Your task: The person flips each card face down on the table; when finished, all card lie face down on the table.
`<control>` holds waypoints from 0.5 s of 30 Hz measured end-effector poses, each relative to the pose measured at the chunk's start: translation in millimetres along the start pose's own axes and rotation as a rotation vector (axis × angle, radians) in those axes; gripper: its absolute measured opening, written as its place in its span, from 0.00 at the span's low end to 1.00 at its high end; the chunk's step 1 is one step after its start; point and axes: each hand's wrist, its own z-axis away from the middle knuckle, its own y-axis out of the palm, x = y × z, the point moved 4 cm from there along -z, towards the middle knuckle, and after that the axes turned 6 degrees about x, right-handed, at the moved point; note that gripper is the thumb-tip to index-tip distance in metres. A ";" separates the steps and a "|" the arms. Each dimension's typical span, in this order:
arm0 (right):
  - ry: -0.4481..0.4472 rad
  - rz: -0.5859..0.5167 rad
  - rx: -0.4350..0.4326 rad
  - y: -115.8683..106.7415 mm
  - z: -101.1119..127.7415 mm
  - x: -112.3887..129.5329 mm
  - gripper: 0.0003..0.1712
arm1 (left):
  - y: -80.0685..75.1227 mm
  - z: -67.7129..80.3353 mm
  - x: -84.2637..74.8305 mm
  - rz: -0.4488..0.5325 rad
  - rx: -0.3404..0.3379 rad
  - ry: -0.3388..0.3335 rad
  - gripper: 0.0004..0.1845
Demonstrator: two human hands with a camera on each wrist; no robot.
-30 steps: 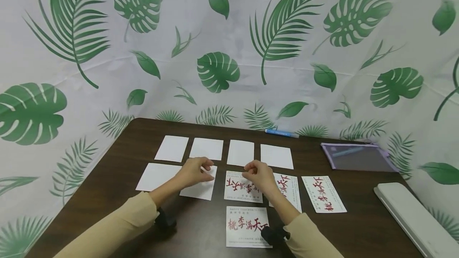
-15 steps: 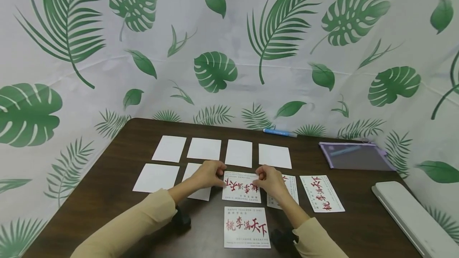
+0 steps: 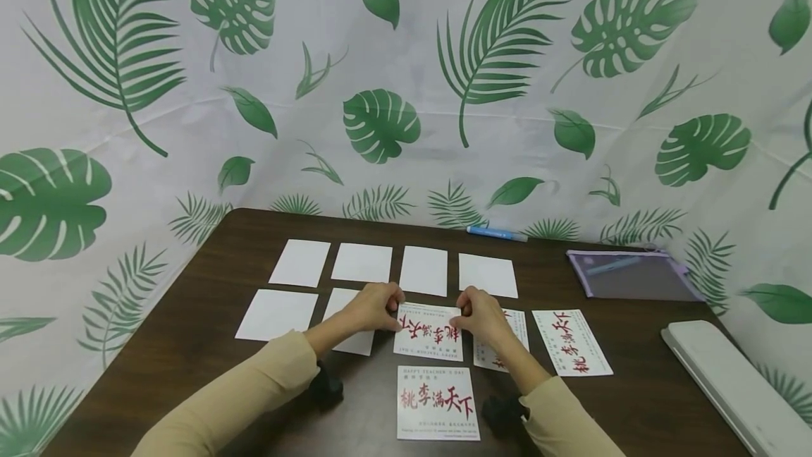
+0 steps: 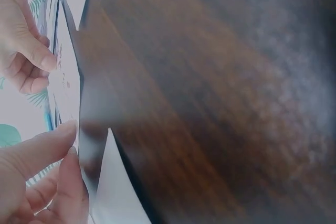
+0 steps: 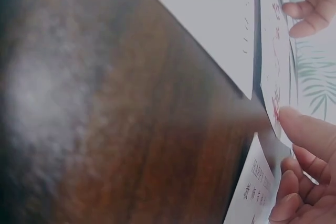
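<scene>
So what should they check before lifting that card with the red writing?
1. Left hand pinches the card's far left corner: ok.
2. Right hand pinches the far right corner: ok.
3. Printed card overlaps no neighbouring card: ok.
4. Card already off the table: cannot tell.
5. Blank card just beyond lies clear of the fingers: ok.

Beige long sleeves point(image 3: 254, 390) (black wrist mounts point(image 3: 326, 386) beneath).
</scene>
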 end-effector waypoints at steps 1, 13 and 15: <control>0.004 0.002 0.003 -0.1 -0.7 -0.4 0.16 | -0.2 -0.4 -0.3 0.000 0.002 -0.002 0.21; -0.014 -0.122 -0.075 -1.3 0.5 -2.4 0.13 | -1.7 3.2 -2.0 0.079 -0.054 0.036 0.23; -0.008 -0.219 -0.096 -2.2 -0.1 -3.7 0.12 | -4.0 3.7 -1.8 0.143 -0.100 0.050 0.23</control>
